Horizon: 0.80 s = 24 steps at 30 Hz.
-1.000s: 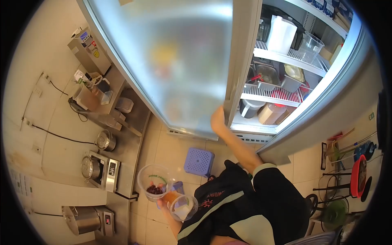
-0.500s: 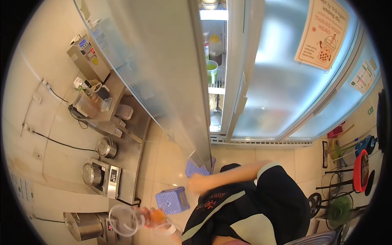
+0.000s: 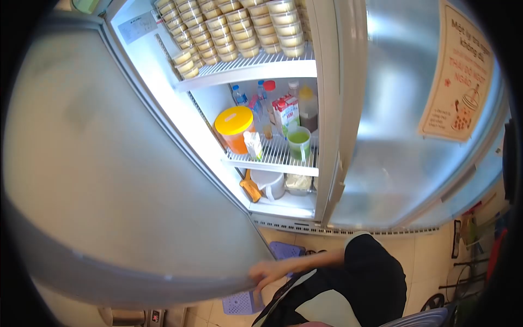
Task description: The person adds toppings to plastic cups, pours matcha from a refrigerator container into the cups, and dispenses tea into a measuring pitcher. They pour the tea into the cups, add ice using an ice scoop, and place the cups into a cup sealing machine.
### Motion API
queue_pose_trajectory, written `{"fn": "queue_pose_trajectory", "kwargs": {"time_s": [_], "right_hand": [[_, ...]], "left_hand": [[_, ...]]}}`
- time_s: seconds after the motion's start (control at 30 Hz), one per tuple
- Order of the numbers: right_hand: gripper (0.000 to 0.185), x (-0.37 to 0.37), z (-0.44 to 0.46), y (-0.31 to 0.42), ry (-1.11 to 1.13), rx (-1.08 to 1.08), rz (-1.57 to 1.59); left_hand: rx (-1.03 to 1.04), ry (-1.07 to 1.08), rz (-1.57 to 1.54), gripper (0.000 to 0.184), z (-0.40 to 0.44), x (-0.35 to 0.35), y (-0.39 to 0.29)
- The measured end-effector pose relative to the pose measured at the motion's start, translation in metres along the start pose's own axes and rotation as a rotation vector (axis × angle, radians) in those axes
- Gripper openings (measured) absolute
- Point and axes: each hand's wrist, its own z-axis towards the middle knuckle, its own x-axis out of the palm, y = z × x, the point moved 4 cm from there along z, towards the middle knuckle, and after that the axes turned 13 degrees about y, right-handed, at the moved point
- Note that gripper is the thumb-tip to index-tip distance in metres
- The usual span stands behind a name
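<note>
My right hand [image 3: 267, 274] grips the edge of a frosted fridge door [image 3: 120, 180] with bent fingers. The door stands open and fills the left of the view. My left hand is out of sight. Inside the lit fridge, stacks of small lidded cups [image 3: 239, 30] with pale yellow contents fill the upper shelf. Below them are a tub with a yellow lid [image 3: 234, 122], a milk carton [image 3: 286, 114], several bottles and a jug of green liquid [image 3: 298, 144]. At the bottom stands a white jug [image 3: 268, 183], beside a bag of pale stuff [image 3: 298, 182].
A second frosted fridge door [image 3: 392, 163] with a paper poster [image 3: 457, 76] is shut on the right. Purple plastic stools [image 3: 239, 303] stand on the tiled floor near my hand. A metal pot [image 3: 121, 316] shows at the lower left, and black rack legs at the right.
The fridge door has swung wider, revealing the shelves. My view has turned toward the fridge. My left hand, which held clear plastic cups and something orange, has gone out of view.
</note>
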Motion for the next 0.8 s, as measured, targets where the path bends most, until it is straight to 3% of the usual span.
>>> {"fn": "queue_pose_trajectory", "kwargs": {"time_s": [0.1, 0.23, 0.3, 0.43, 0.5, 0.57, 0.6, 0.63, 0.67, 0.73, 0.8], "right_hand": [[0.022, 0.012, 0.033, 0.004, 0.156, -0.186, 0.004], [0.029, -0.004, 0.034, 0.0, 0.254, -0.344, 0.078], [0.035, -0.029, 0.024, -0.023, 0.315, -0.199, -0.102], [0.03, -0.103, -0.022, -0.047, 0.106, 0.278, 0.018], [0.038, -0.123, -0.044, -0.058, -0.059, 0.241, 0.079], [0.042, -0.133, -0.054, -0.042, -0.008, 0.234, 0.14], [0.046, -0.138, -0.056, -0.032, 0.027, 0.204, 0.184], [0.067, -0.137, -0.057, -0.03, 0.075, 0.164, 0.257], [0.067, -0.136, -0.058, -0.031, 0.095, 0.171, 0.27], [0.084, -0.139, -0.052, -0.028, 0.073, 0.006, 0.244], [0.088, -0.141, -0.047, -0.026, 0.065, -0.001, 0.36]], "left_hand": [[0.003, -0.003, 0.025, 0.057, 0.022, 0.016, 0.021], [0.004, -0.028, 0.054, 0.056, 0.024, 0.034, 0.04], [-0.008, -0.051, 0.051, 0.055, 0.017, 0.039, 0.052], [-0.072, -0.078, -0.035, 0.054, -0.004, 0.046, 0.096], [-0.178, -0.071, -0.14, 0.053, -0.017, 0.049, 0.132], [-0.304, -0.097, -0.351, 0.053, -0.024, 0.042, 0.172], [-0.356, -0.148, -0.533, 0.063, -0.026, 0.03, 0.189], [-0.404, -0.216, -0.713, 0.074, -0.03, 0.019, 0.205], [-0.457, -0.257, -0.639, 0.067, 0.002, 0.033, 0.214], [-0.615, -0.443, -0.478, 0.059, 0.032, 0.043, 0.221], [-0.652, -0.441, -0.35, 0.059, 0.043, 0.04, 0.226]]}}
